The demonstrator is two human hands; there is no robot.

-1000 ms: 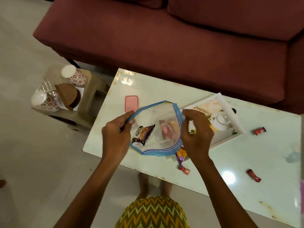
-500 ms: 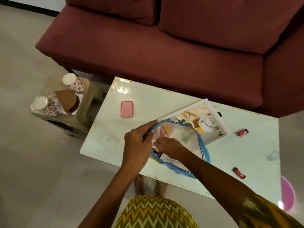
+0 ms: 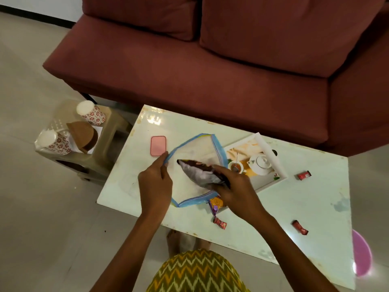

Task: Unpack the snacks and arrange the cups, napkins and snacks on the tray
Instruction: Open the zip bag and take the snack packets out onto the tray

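On the white table (image 3: 305, 203), the printed tray (image 3: 244, 149) lies just right of a clear, blue-edged zip bag (image 3: 195, 148) whose mouth gapes open. The left hand (image 3: 155, 184) pinches the bag's left rim. The right hand (image 3: 235, 190) curls round the lower end of a dark snack packet (image 3: 200, 173), which slants up-left from it over the bag's mouth, while a small red candy (image 3: 219, 222) lies near the table's front edge.

A maroon two-cushion sofa (image 3: 210, 70) stands on a pale beige tiled floor (image 3: 31, 207) behind a low, glossy white counter (image 3: 294, 203) streaked with light glare, a beige plastic stool (image 3: 114, 127) just beside its left end, and a white wall (image 3: 42, 4) with dark skirting beyond.
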